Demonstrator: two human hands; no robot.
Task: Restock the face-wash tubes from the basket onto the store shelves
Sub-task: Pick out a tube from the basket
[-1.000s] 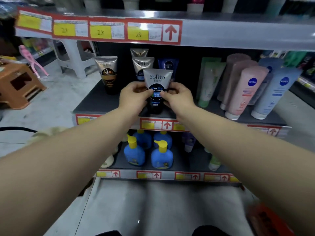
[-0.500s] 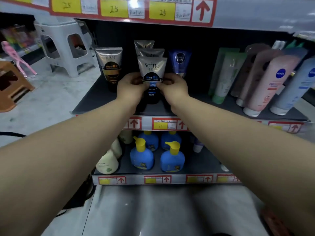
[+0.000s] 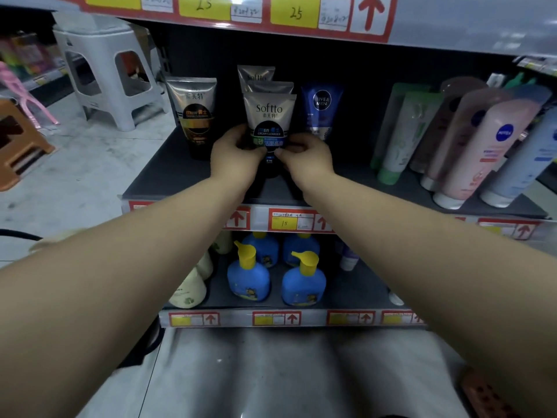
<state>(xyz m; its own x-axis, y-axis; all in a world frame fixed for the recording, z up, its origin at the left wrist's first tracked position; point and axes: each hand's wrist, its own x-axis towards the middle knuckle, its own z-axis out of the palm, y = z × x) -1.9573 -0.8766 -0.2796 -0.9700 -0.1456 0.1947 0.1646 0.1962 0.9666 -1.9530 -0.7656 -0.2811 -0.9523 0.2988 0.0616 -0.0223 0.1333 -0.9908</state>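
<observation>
While your left hand (image 3: 236,155) and right hand (image 3: 304,158) pinch the tube (image 3: 269,122) from both sides, it stands cap-down and upright. You face its label outward, heading its row on the shelf (image 3: 168,179).

The left hand (image 3: 235,159) and right hand (image 3: 306,161) covered the lower half of the front tube (image 3: 269,114). The rear tubes (image 3: 256,74) showed only their tops. The top edge cut the labels (image 3: 295,13); their small print was illegible.
</observation>
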